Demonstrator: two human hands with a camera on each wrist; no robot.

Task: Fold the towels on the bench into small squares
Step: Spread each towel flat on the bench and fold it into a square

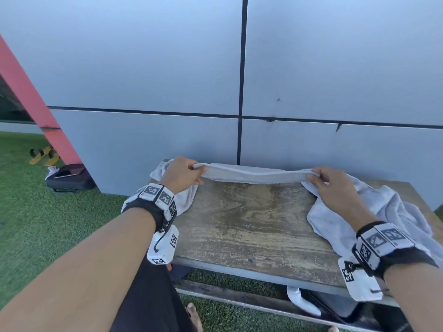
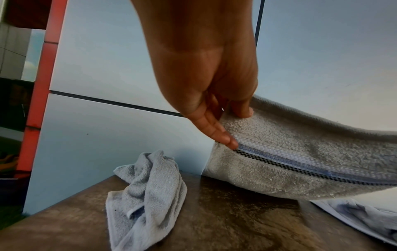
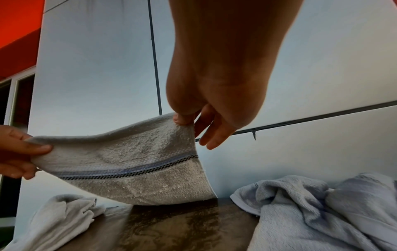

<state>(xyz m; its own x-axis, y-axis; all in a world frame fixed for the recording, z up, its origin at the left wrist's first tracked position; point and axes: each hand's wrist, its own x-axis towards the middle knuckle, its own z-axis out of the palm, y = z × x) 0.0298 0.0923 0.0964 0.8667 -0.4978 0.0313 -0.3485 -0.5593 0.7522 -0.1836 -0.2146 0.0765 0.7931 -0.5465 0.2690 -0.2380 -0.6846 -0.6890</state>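
Outdoor spot beside a building, likely a yard or terrace. Green artificial-looking turf [image 1: 36, 224] underfoot. Weathered wooden bench [image 1: 251, 224] stands against a wall of large grey cladding panels [image 1: 143, 56] with dark joints. A slanted red beam [image 1: 31, 104] rises at the left. Yellow sandals [image 1: 44, 155] and a dark bag [image 1: 72, 178] lie on the turf near the wall.

Grey panelled wall [image 1: 143, 56], green turf [image 1: 36, 224], red beam [image 1: 31, 97].
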